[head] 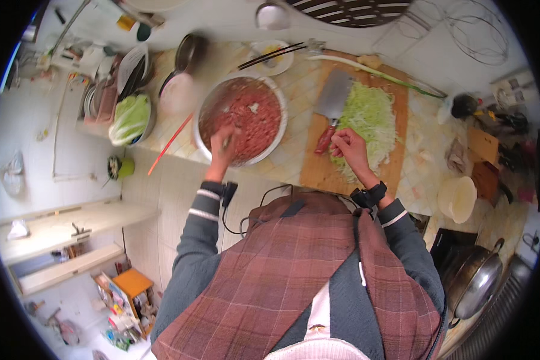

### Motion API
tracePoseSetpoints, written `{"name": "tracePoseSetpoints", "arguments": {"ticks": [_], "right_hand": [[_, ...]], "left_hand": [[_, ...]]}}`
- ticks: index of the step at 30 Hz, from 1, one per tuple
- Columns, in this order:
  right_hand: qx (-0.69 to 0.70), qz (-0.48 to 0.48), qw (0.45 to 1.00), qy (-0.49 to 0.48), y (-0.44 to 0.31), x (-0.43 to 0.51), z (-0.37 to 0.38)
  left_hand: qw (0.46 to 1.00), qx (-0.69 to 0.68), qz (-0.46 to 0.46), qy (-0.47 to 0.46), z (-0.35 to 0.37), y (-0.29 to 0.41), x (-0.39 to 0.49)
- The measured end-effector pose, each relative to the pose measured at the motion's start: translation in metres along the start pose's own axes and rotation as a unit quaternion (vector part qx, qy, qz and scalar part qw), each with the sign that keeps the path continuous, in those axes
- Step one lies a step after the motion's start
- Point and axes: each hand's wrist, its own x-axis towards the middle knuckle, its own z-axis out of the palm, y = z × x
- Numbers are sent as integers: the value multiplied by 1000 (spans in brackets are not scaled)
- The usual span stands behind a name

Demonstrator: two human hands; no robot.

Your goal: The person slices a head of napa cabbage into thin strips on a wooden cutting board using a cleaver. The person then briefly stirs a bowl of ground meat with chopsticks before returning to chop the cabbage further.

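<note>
A metal bowl holds raw minced meat with a few pale bits on top. My left hand is over its near left part, fingers bent down and blurred; whether it grips anything is unclear. To the right, a wooden cutting board carries a spread of finely shredded cabbage. A cleaver lies along the cabbage's left side, its reddish handle towards me. My right hand is just right of that handle, above the shreds, its fingers curled together with nothing visible in them.
Dark chopsticks rest across a plate behind the bowl. A long green onion lies along the board's back. Left stand leafy cabbage in a bowl and a red stick jutting past the counter edge. A lidded pan sits at right.
</note>
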Motion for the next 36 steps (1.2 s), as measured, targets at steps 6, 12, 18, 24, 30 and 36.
{"name": "tracePoseSetpoints", "arguments": {"ticks": [6, 12, 18, 24, 30, 36], "right_hand": [[-5, -57, 987, 150, 9, -15, -122], [-309, -88, 857, 404, -6, 29, -278], [-552, 24, 679, 484, -7, 95, -381], [-570, 6, 686, 452, 10, 107, -429], [-353, -149, 802, 458, -64, 29, -359], [63, -200, 931, 300, -113, -45, -203]], "left_hand": [[987, -34, -20, -156, -2, 9, 0], [942, 100, 22, -321, -7, -13, -10], [918, 223, -94, -313, -17, 20, -7], [974, 147, 5, -173, -25, 108, 14], [977, -42, 13, -210, 59, 229, 48], [959, -58, 175, -214, 169, 315, 73]]}}
